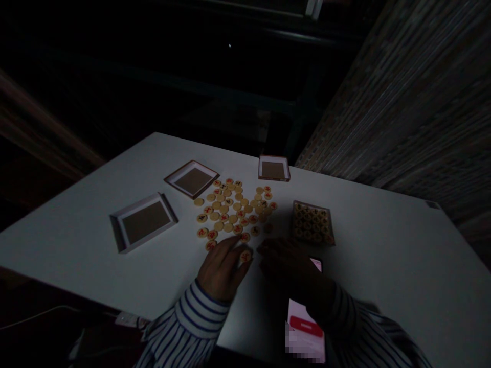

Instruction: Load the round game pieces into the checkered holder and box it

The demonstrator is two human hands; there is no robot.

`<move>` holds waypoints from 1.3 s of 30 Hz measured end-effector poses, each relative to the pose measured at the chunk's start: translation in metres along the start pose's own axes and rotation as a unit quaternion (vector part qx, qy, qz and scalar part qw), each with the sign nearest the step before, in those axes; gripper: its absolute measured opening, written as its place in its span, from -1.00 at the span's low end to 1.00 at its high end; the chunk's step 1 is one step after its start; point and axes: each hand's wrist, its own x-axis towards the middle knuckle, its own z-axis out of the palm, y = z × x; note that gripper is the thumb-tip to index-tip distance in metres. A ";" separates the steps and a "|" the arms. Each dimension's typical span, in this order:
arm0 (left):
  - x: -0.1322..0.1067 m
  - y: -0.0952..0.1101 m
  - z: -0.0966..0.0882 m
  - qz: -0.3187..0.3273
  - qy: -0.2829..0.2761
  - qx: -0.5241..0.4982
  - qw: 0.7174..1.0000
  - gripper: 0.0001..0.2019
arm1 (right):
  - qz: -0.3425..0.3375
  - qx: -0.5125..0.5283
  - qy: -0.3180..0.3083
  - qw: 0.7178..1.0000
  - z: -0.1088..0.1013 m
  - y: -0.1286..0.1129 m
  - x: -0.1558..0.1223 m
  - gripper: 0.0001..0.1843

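Note:
My left hand (220, 268) is closed in a pinch, a round xiangqi piece (245, 256) with a red character between its thumb and finger. Its fingertips reach the near edge of many loose xiangqi pieces (224, 217), some with red or black characters, others blank side up. My right hand (287, 263) is in deep shadow just to the right. Its fingers look curled towards the left hand; whatever they hold, if anything, is lost in the dark. Beyond the right hand stands an open box (333, 230) with rows of pieces in it.
Two shallow box parts (174, 217) (169, 180) lie at the left of the white table (95, 273). A smaller one (274, 179) sits at the back edge. A lit phone (305, 340) lies under my right forearm. Patterned curtains (402, 102) hang beyond the table.

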 end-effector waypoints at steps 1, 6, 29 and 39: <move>0.002 0.001 -0.002 0.000 0.007 -0.003 1.000 -0.72 | -0.001 0.001 0.001 1.000 0.000 0.000 0.000 -0.74; 0.012 0.007 -0.009 0.001 0.034 -0.013 0.999 -0.70 | 0.000 0.005 0.019 1.000 -0.002 0.003 -0.002 -0.73; 0.054 0.038 -0.008 0.037 0.048 -0.041 0.997 -0.74 | 0.064 0.052 0.116 0.990 -0.014 0.029 -0.024 -0.68; 0.066 0.049 0.003 0.043 0.005 -0.053 0.998 -0.76 | 0.105 0.067 0.199 0.972 -0.010 0.046 -0.041 -0.69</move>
